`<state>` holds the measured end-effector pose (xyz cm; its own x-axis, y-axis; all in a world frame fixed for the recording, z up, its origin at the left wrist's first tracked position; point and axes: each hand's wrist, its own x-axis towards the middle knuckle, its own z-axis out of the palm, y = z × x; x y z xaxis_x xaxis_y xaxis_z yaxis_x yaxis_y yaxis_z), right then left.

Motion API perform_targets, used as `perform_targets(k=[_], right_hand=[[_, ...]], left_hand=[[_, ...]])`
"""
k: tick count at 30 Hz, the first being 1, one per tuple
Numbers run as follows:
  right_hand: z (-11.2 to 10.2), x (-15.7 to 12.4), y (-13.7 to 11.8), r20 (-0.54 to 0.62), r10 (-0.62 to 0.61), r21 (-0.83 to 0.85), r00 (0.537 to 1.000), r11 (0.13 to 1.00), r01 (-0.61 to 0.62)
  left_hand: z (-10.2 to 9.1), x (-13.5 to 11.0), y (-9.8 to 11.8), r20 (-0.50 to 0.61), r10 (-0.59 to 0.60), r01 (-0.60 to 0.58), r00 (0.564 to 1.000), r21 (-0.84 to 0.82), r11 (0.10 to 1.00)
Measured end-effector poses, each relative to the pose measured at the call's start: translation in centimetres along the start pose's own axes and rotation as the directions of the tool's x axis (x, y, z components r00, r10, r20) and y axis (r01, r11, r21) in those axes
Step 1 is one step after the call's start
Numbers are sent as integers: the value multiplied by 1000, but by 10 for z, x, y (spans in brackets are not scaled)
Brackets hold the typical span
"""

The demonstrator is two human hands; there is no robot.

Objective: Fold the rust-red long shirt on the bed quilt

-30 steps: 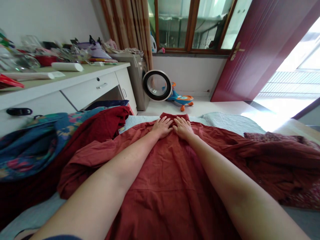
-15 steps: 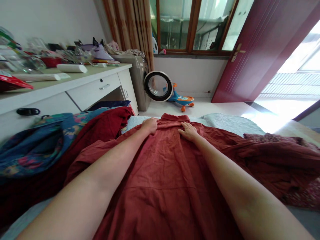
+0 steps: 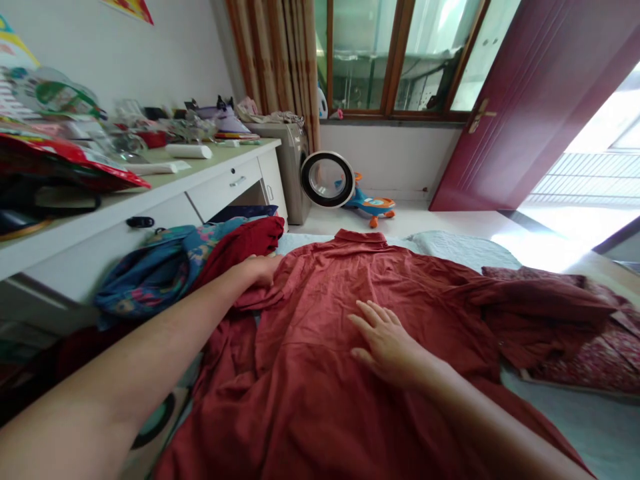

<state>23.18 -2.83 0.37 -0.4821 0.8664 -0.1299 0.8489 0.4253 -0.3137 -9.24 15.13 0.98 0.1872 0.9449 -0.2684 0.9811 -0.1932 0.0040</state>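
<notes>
While the right hand [image 3: 385,343] is over the shirt's middle, fingers loose and spread, the left hand [image 3: 263,270] is at the shirt's left edge; fingertips hidden, so can't tell if they grip cloth. Red shirt [image 3: 313,320] lies wrinkled on the pale-blue sheet [image 3: 463,247]. Dark-red garment [image 3: 253,239] left of shirt, floral maroon cloth [image 3: 595,363] under its right side, washer door [image 3: 327,180] open beyond it.

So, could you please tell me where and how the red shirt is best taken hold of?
The red shirt is probably best pinched beside its collar, one hand per side, from above: it lies spread out, collar at the far end. The left hand is at its left side, the right hand open over its middle.
</notes>
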Motion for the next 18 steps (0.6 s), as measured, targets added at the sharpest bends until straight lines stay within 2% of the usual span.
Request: perform_targets(k=[2, 4, 6, 8, 11, 13, 15, 18], right_hand=[[9, -17, -15, 31, 5, 35, 1000, 999, -6], [18, -28, -24, 48, 30, 60, 998, 998, -32], [27, -32, -29, 41, 59, 67, 997, 996, -62], [36, -32, -32, 25, 86, 59, 996, 994, -87], [49, -30, -36, 4, 118, 36, 993, 992, -118], [54, -29, -40, -23, 135, 30, 991, 990, -134], [59, -28, -44, -63, 141, 30, 988, 990, -139], [65, -26, -50, -108, 132, 30, 985, 991, -130]], left_hand=[[2, -7, 1, -47, 36, -35, 998, 33, 999], [-2, -12, 4, -146, 48, -47, 988, 13, 999], [-11, -16, 8, -272, 41, -47, 961, -14, 999], [-25, -19, 10, -349, 65, -64, 935, 16, 998], [-43, -24, 8, -364, 112, -73, 925, 120, 990], [-48, -24, 4, -366, 120, -64, 923, 163, 985], [-44, -21, -1, -357, 120, -54, 926, 189, 981], [-28, -14, 0, -336, 108, -34, 936, 220, 975]])
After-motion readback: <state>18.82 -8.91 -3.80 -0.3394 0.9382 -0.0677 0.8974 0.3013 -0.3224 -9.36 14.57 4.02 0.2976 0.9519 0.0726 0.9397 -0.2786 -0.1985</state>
